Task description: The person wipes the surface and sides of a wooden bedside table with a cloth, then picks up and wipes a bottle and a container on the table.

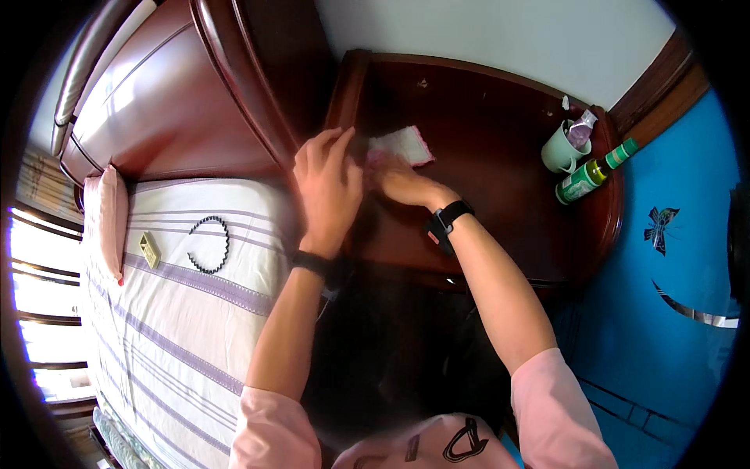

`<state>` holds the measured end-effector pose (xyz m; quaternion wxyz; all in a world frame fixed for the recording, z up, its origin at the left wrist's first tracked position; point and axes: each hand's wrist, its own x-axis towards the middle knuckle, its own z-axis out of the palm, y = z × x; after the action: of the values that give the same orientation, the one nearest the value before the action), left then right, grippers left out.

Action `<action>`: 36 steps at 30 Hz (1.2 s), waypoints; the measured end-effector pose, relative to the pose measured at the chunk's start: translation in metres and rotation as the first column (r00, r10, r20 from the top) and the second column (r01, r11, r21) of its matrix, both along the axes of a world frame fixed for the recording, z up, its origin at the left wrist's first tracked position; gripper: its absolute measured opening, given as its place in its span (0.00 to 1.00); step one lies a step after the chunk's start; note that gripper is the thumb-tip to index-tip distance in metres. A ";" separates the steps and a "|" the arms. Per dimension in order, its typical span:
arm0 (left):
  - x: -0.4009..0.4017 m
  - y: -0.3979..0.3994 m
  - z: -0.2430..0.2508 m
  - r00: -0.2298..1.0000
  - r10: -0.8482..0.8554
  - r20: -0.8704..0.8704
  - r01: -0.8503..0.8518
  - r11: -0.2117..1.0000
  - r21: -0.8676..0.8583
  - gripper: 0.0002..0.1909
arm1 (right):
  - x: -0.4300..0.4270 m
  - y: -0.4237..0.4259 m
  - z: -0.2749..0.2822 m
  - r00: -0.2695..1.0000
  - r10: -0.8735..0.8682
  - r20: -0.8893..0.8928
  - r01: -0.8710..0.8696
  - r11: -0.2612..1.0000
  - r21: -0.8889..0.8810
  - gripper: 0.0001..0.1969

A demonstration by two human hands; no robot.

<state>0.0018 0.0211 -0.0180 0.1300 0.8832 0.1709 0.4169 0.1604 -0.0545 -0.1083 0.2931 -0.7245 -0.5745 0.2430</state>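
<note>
My right hand [401, 182] is at a white cloth with pink edging [413, 145] on the dark reddish-brown wooden tabletop [498, 228]. Its fingers are blurred and bunch the near part of the cloth, and that part is partly hidden. My left hand [329, 190] is raised by the left end of the tabletop, near its wooden side rail [350, 88]. The left fingers are bent and somewhat apart, with nothing visible in them. Each wrist wears a black band.
On the tabletop's right end stand a white mug [559, 149] holding a purple tube [581, 130] and a green-capped bottle [580, 183]. Left is a bed with a striped sheet [181, 328], a pillow [105, 223], a black wavy headband [227, 243] and a small yellowish box [150, 250].
</note>
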 end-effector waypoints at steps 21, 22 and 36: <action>0.001 0.003 0.003 0.997 -0.045 -0.056 0.052 0.990 0.129 0.27 | 0.039 -0.034 0.028 0.964 -0.264 0.043 0.267 0.952 -0.147 0.29; 0.001 0.003 0.004 0.997 -0.050 -0.062 0.058 0.989 0.134 0.27 | 0.043 -0.043 0.029 0.962 -0.270 0.047 0.274 0.950 -0.147 0.29; 0.003 -0.006 0.001 0.995 -0.027 -0.094 0.041 0.987 0.155 0.22 | 0.070 -0.175 0.060 0.967 -0.199 0.161 0.245 0.902 -0.356 0.30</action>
<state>0.0048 0.0146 -0.0170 0.0593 0.9116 0.1284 0.3859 0.2308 -0.2291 -0.0483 0.1407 -0.8410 -0.4482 0.2685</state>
